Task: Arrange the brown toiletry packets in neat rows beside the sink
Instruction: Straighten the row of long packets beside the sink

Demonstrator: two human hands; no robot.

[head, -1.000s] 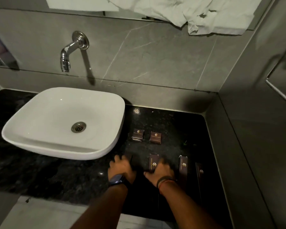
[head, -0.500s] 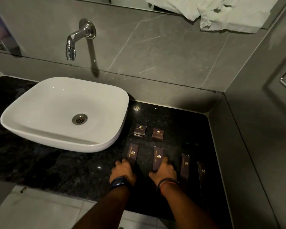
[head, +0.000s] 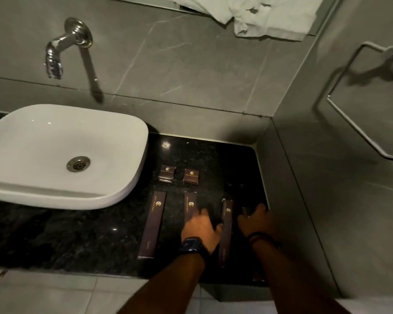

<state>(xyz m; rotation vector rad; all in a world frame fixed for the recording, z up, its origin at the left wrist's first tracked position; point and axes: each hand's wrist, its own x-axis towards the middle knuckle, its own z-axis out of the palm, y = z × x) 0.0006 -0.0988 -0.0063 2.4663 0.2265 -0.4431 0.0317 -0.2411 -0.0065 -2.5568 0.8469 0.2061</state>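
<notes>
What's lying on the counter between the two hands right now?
In the head view, one long brown packet lies lengthwise on the black counter between the left hand and the right hand. Nothing else shows in that gap.

Two small square brown packets point(head: 167, 173) point(head: 191, 176) lie side by side near my sink point(head: 132, 182). In front of them, long brown packets point(head: 153, 224) point(head: 189, 205) point(head: 227, 227) lie flat in a row, roughly parallel, gold logos up.

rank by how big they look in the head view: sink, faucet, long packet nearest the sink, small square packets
1. sink
2. long packet
3. faucet, close to the long packet, unsure
4. two small square packets, alike
</notes>
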